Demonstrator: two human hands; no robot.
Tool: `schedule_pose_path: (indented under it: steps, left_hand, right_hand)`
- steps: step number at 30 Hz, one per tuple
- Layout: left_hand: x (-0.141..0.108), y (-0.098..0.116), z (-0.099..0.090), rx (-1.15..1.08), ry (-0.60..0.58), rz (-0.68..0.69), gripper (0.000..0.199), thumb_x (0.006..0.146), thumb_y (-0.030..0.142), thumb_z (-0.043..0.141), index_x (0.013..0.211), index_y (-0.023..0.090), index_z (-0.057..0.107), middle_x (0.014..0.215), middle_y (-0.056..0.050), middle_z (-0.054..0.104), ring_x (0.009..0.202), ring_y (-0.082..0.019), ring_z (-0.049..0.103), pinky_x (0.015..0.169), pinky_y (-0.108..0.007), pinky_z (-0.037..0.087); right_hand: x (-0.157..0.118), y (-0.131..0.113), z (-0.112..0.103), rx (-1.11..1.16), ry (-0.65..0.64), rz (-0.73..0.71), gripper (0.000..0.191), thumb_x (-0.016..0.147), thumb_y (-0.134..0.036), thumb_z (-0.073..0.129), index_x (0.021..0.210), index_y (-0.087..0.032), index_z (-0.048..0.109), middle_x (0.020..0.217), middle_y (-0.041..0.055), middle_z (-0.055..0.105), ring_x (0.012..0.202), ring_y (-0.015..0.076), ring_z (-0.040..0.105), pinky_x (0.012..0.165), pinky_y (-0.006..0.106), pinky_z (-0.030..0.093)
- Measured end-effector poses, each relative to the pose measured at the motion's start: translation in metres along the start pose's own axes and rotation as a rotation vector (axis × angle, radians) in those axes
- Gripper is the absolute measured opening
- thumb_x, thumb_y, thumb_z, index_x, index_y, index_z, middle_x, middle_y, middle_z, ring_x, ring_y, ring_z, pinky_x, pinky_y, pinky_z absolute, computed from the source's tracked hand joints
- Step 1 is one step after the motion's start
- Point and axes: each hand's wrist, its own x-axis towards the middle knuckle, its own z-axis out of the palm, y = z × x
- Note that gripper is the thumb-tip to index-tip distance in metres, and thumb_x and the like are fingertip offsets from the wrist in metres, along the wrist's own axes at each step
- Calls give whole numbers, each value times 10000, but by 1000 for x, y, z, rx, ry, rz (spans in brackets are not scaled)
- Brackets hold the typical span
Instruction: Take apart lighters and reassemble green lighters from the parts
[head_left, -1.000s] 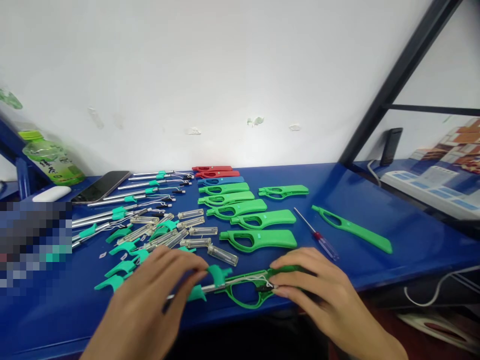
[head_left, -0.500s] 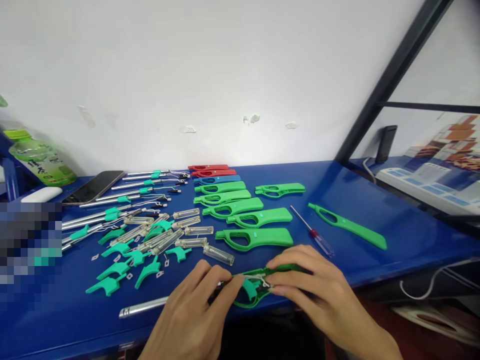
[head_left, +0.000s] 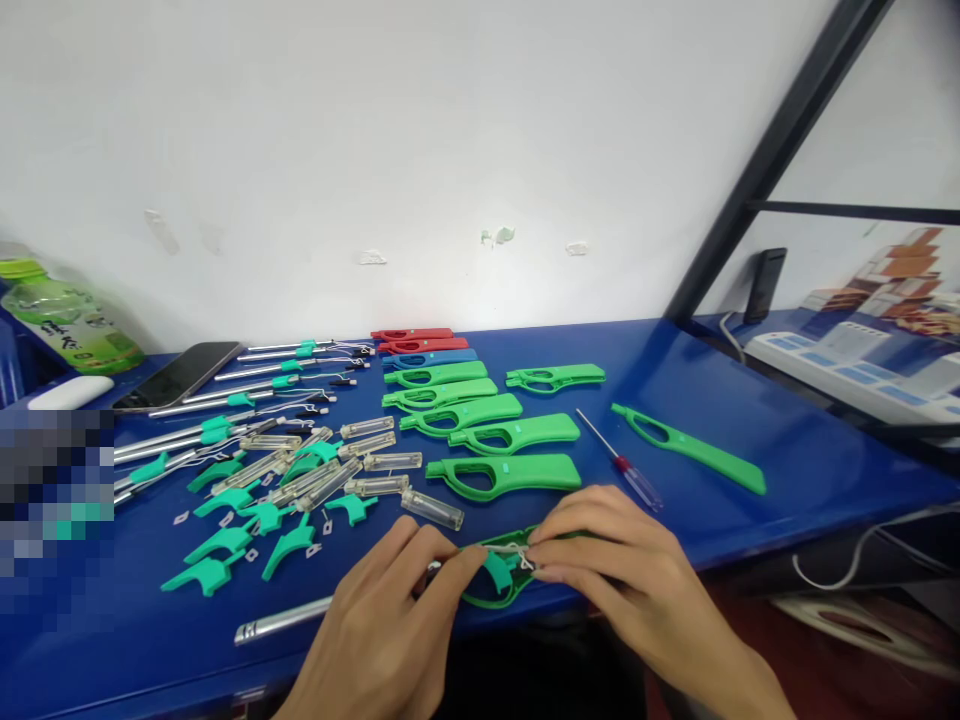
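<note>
Head view: left fingers (head_left: 456, 580) and right fingers (head_left: 570, 552) clamp the green shell (head_left: 491, 603) around a teal trigger (head_left: 498, 574).

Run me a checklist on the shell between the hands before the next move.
1. Right hand on the green shell: ok.
2. Metal tube under the left hand: ok.
3. Teal trigger within the shell's loop: ok; fully seated, cannot tell.
4. White wires clear of fingers: not ok, bunched at the right fingertips.
5. Shell's handle visible: not ok, mostly covered by the right hand.
6. Screwdriver on the table: ok.
</note>
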Motion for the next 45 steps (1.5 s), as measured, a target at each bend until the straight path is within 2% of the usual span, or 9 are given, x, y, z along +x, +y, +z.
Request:
schedule_pose_path:
  steps: [3, 8, 14, 20, 26, 33, 42, 45]
  left_hand:
    - [-2, 0, 0, -18, 17, 4, 455, 977, -53, 543, 1359, 174, 638, 1010, -53, 690, 883, -177, 615, 843, -351, 557]
    - [-3, 0, 0, -27, 30, 14, 460, 977, -74, 556, 1361, 163, 646, 1075, -47, 718, 966, -163, 639, 1001, -369, 516]
    - [3, -2, 1, -31, 61, -9, 347, 999, -23, 598, 1263, 189, 671, 1074, -50, 712, 941, -186, 587, 835, -335, 532]
    - [6, -2, 0, 16, 67, -6, 380, 995, -32, 582, 1274, 205, 683, 1137, -64, 687, 962, -195, 555, 758, -300, 520]
    - [12, 1, -2, 27, 120, 3, 432, 964, -98, 512, 1236, 174, 709, 1099, -73, 696, 937, -190, 548, 740, -287, 523]
    - [16, 2, -2, 34, 134, 6, 449, 948, -96, 496, 1202, 181, 741, 1050, -60, 724, 896, -188, 559, 685, -277, 519]
    - [17, 3, -7, 41, 95, 17, 447, 954, -67, 485, 1199, 206, 741, 1027, -51, 727, 879, -189, 578, 640, -264, 533]
    - [14, 5, -9, 46, 53, 22, 410, 978, -34, 507, 1253, 181, 722, 1058, -72, 715, 922, -198, 586, 677, -279, 554]
  right_hand:
    - [1, -1, 0, 13, 0, 17, 108, 1062, -212, 689, 1073, -268, 781, 1033, 8, 818, 973, 189, 717, 864, 335, 568]
    - [3, -3, -2, 53, 0, 45, 108, 1055, -190, 696, 1054, -260, 778, 1019, 7, 814, 945, 179, 727, 852, 321, 559]
    - [2, -3, -1, 75, -2, 76, 116, 1057, -176, 696, 1066, -265, 770, 1032, -17, 803, 966, 149, 714, 887, 296, 536]
    - [0, -1, 0, 73, -1, 78, 123, 1069, -168, 681, 1082, -263, 758, 1052, -25, 794, 973, 144, 706, 886, 304, 514]
    - [1, -2, 0, 68, 8, 78, 125, 1068, -165, 683, 1095, -264, 752, 1050, -30, 796, 964, 149, 706, 875, 324, 507]
    - [2, -4, -1, 67, -5, 94, 119, 1055, -172, 706, 1096, -266, 766, 1052, -27, 791, 973, 153, 696, 879, 323, 519]
    - [-1, -3, -3, 51, -22, 69, 135, 1057, -155, 689, 1096, -248, 779, 1070, 3, 781, 989, 172, 693, 894, 338, 538]
    - [-2, -1, -4, 42, -30, 45, 146, 1063, -165, 679, 1124, -247, 784, 1093, 13, 775, 1006, 175, 686, 887, 331, 550]
